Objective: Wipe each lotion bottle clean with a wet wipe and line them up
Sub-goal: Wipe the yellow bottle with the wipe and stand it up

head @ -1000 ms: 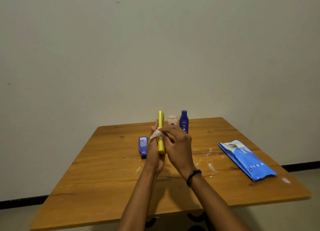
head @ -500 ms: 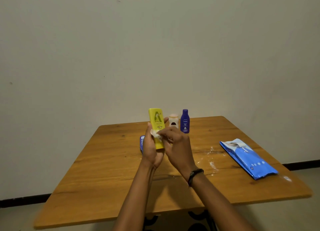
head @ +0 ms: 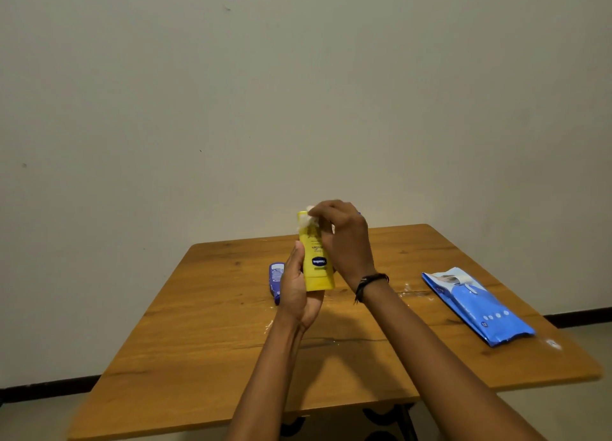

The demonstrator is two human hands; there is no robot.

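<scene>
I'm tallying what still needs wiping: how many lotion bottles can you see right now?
2. A yellow bottle held upside down in the left hand, and a blue bottle lying on the table behind it. Others may be hidden behind the right hand.

Yellow bottle [head: 316, 261] held upside down, white wipe [head: 307, 221] on top.

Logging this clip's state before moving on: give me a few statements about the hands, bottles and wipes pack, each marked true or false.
1. The left hand holds the yellow bottle. True.
2. The right hand presses a wet wipe at the bottle's lower end. False: at its upper end.
3. The blue wipes pack lies on the table, to the person's right. True.
4. The small blue bottle stands upright. False: it lies flat.
</scene>
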